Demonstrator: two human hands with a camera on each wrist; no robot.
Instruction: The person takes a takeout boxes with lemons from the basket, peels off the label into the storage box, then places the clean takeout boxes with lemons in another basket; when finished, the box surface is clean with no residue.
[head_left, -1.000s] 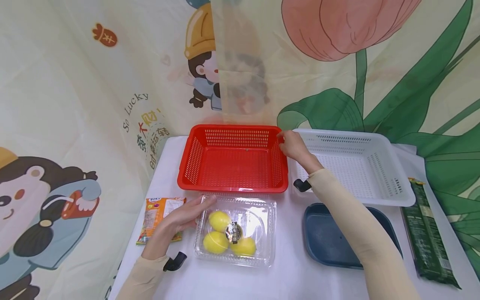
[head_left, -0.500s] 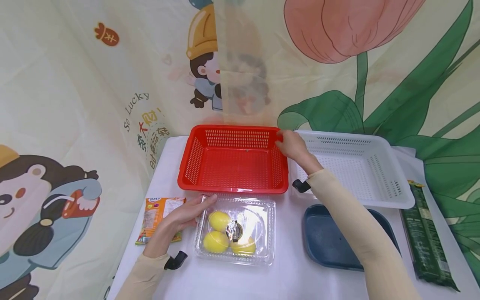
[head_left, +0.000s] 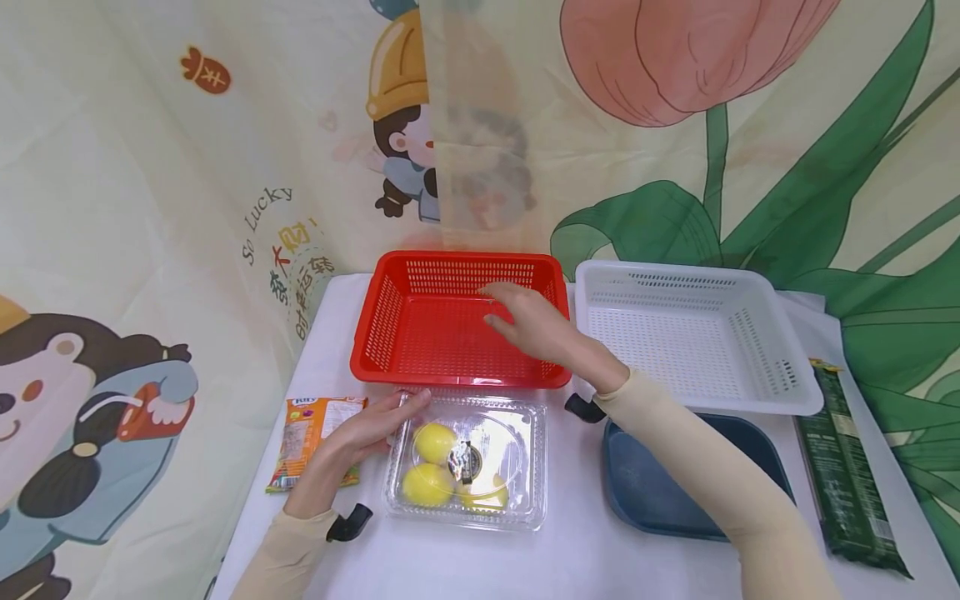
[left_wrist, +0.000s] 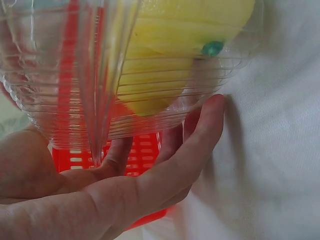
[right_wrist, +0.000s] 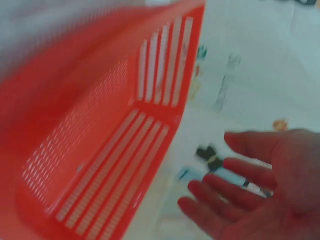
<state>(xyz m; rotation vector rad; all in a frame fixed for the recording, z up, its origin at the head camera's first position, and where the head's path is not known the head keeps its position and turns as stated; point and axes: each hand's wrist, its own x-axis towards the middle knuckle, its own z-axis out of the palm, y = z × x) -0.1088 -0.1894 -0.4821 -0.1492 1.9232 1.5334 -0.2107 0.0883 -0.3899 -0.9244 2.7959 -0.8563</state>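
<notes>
My left hand [head_left: 377, 425] is at the left side of a clear plastic clamshell box [head_left: 517, 467]. In the left wrist view its thumb side lies along the lid and its fingers [left_wrist: 200, 135] bend around the lower half. Inside the box are yellow lemons [head_left: 429, 485], seen through a lid with a dark round label [head_left: 467, 462]. My right hand [head_left: 536, 325], fingers extended and holding nothing, hangs over the red slotted basket [head_left: 461, 382] behind the box. The right wrist view has the spread fingers apart from the basket's wall.
A white basket [head_left: 776, 333] stands right of the red one, with a dark blue tray [head_left: 675, 483] in front of it. A long green packet [head_left: 851, 467] lies at the right edge of the table. The orange snack bag [head_left: 303, 442] is partly behind my left hand.
My right hand has left the red basket's right rim and moved left over the basket. The left hand and the clamshell box stay in place.
</notes>
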